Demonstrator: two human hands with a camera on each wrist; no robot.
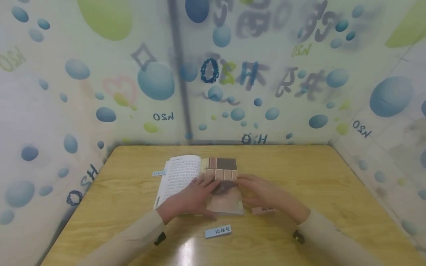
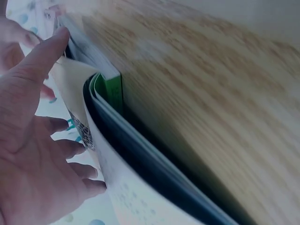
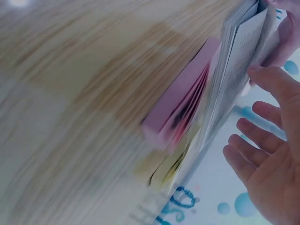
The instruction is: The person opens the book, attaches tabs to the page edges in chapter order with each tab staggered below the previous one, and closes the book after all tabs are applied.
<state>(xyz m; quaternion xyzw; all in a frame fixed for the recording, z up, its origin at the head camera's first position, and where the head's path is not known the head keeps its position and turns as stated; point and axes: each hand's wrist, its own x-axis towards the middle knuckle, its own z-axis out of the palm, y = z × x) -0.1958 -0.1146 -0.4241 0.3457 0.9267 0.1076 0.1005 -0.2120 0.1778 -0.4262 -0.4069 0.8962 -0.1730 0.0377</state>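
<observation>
An open book [image 1: 181,173] lies on the wooden table, text on its left page and a brown-toned picture on its right page [image 1: 226,205]. My left hand [image 1: 189,199] rests across the picture page near the fold, fingers spread forward. In the left wrist view, the left thumb [image 2: 51,49] reaches to the book's near edge, and the left-side pages bow upward. At the book's right edge is my right hand [image 1: 266,192], its fingers loosely extended. The right wrist view shows the right thumb [image 3: 272,82] at the page edge, the other fingers apart from it.
A blue pad of paper slips [image 1: 217,231] with writing lies before the book. Beside the book's right edge is a pink pad [image 3: 180,98], partly hidden by the right hand in the head view, with a yellow pad [image 3: 164,171] close by. A blue slip [image 1: 159,173] shows at the left.
</observation>
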